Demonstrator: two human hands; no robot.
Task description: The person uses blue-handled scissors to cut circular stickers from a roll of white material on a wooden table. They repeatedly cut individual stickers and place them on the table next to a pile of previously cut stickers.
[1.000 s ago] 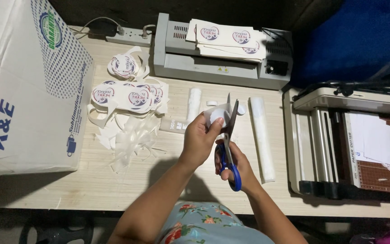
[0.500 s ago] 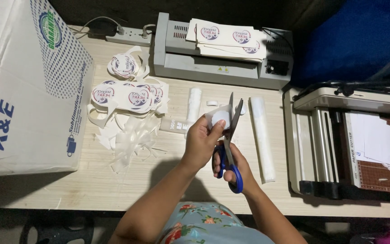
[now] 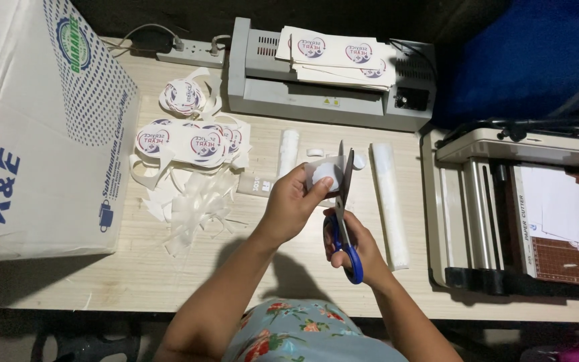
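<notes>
From the head view, the left hand (image 3: 293,201) reaches forward over the table (image 3: 135,268), its fingers closed around a small white round piece (image 3: 323,172). The right hand (image 3: 356,245) grips the blue handles of the scissors (image 3: 343,208), blades pointing up and slightly open. The piece sits just left of the blades, touching them.

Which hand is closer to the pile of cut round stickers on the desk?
Left. The left hand holds a white piece just right of the round stickers; the right hand, gripping blue-handled scissors, is farther right and nearer the person.
</notes>
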